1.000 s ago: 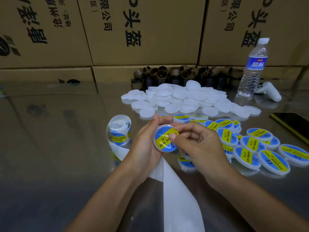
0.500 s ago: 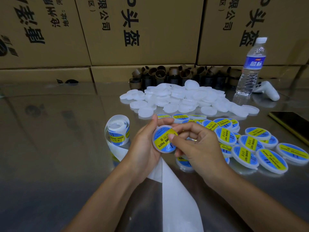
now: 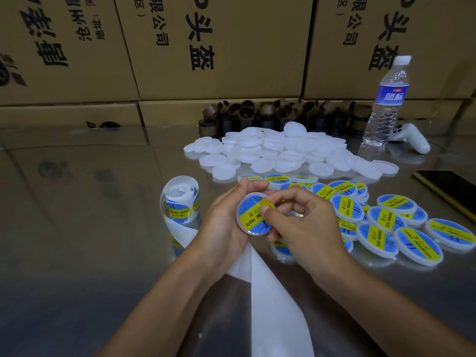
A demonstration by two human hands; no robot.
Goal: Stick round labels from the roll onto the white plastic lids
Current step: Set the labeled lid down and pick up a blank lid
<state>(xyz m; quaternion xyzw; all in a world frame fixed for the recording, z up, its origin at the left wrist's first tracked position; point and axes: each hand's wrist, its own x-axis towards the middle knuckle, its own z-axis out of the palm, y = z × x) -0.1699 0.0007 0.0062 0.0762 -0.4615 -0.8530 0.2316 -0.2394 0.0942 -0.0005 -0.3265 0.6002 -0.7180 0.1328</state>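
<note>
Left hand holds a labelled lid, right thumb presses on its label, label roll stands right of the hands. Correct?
Not quite. The head view shows the label roll standing to the left of the hands, past the left hand. The rest holds: that hand holds the labelled lid, and the right hand presses its thumb on the label.

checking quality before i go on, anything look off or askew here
Nothing spilled or damaged. The label on the held lid looks roughly centred. Only oddity: one bare lid stands propped on edge atop the white lid pile, while the rest lie mostly flat.
</note>
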